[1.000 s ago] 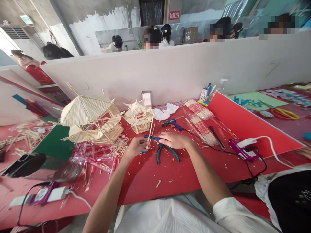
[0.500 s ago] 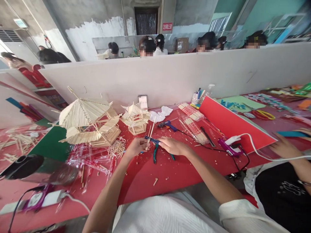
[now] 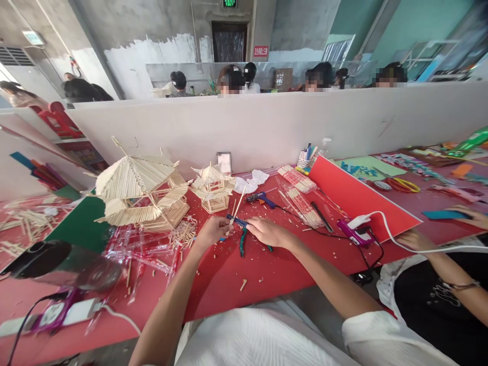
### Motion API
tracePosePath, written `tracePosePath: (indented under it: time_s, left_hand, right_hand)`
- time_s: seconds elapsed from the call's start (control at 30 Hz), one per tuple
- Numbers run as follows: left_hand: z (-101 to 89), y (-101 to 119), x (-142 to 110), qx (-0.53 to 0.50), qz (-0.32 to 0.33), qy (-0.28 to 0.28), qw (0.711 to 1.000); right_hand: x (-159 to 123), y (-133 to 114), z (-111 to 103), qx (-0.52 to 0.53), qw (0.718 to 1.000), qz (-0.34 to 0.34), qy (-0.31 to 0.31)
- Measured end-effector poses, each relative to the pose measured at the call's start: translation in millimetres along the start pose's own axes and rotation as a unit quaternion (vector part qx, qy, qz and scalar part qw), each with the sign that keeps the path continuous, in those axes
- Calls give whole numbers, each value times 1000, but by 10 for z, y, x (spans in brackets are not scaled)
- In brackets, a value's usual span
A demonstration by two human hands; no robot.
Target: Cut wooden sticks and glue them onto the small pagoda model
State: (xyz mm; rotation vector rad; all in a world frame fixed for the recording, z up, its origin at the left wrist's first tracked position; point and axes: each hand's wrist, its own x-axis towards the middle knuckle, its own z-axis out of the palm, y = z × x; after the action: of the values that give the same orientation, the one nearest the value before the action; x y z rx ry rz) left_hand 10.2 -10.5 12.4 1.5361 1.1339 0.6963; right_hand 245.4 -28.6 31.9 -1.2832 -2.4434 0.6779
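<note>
My left hand (image 3: 213, 231) is closed around thin wooden sticks (image 3: 239, 202) that point up and away from me. My right hand (image 3: 269, 232) grips a pair of pliers (image 3: 242, 241) with green-and-black handles, whose jaws meet the sticks just beside my left fingers. Short offcuts lie scattered on the red tabletop around both hands. Behind my left hand stands a small pavilion model (image 3: 213, 189) built of sticks. Farther left is a bigger stick pavilion (image 3: 141, 190) with a broad ribbed roof.
A glue gun (image 3: 261, 199) lies beyond my right hand, near packs of sticks (image 3: 304, 206). A red board (image 3: 362, 193) leans at the right, beside a purple power strip (image 3: 356, 233) and a co-worker's hand (image 3: 414, 240). A dark-lidded bottle (image 3: 64, 264) lies at the left. A white partition (image 3: 267, 122) runs behind.
My hands and the pliers stay almost in place at the sticks. The view tilts slightly, and the co-worker's near hand at the right has moved left, behind the red board's edge.
</note>
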Motion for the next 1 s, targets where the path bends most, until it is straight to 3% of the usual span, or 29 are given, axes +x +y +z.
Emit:
tracePosePath:
  time_s: [0.4, 0.67, 1.0]
  left_hand:
    - [-17, 17, -21, 92, 11, 17, 996]
    - [35, 211, -104, 325, 57, 81, 940]
    - [133, 291, 133, 367, 46, 55, 928]
  right_hand:
    - [-5, -102, -47, -30, 999, 15, -6]
    - [-28, -200, 17, -44, 998, 47, 4]
    - [-100, -99, 75, -107, 990, 85, 24]
